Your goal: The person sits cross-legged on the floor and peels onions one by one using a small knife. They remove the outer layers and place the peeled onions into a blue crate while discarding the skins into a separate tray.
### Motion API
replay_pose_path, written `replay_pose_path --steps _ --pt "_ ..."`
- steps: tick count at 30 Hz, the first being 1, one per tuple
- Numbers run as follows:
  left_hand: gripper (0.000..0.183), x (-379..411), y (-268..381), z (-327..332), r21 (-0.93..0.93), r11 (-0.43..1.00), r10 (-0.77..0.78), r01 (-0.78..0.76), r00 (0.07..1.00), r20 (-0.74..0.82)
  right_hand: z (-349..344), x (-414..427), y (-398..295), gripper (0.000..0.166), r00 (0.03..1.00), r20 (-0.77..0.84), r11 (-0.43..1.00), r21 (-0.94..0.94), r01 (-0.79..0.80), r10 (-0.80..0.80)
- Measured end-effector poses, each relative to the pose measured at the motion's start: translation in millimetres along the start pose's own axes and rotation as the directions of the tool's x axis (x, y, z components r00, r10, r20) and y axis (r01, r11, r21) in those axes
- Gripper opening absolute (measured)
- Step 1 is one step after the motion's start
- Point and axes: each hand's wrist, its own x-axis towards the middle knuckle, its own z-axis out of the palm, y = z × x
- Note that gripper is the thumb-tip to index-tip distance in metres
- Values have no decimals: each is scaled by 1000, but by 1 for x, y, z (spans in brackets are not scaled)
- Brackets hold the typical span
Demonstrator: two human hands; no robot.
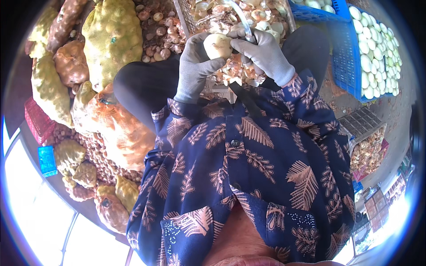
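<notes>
My left hand [195, 66], in a grey knit glove, holds a pale, mostly bare onion [217, 47] with a brownish patch on its surface. Also gloved in grey, my right hand [268, 53] grips the end fitting of a curved, translucent hose [242, 16]. Its fingertips are close against the onion's right side; the hose's outlet is hidden by the fingers. Beneath both hands, between my knees, papery onion skins [238, 71] and some whole onions fill a crate [182, 16].
At right stand blue plastic crates [344, 63] of peeled white onions [377, 55]. Yellow mesh sacks [111, 43] and an orange mesh sack [121, 133] crowd the left. Unpeeled onions [163, 40] lie loose beside my left knee. Another crate [361, 123] of skins is at right.
</notes>
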Motion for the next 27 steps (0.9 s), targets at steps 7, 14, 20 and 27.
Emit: replay_pose_path --steps 7,14,20,27 --pt "63 -1 -12 -1 -386 894 -192 226 973 126 -4 -4 65 51 763 131 366 -818 443 -633" --pt "61 -7 -18 2 -400 884 -206 241 970 130 1 -2 53 62 855 196 238 -909 342 -481" --pt "65 -13 -25 0 -506 805 -256 309 951 174 -15 6 83 62 839 209 307 -864 400 -502" --pt "67 -10 -11 7 -377 919 -66 116 988 141 -6 8 56 64 818 239 209 -895 395 -524"
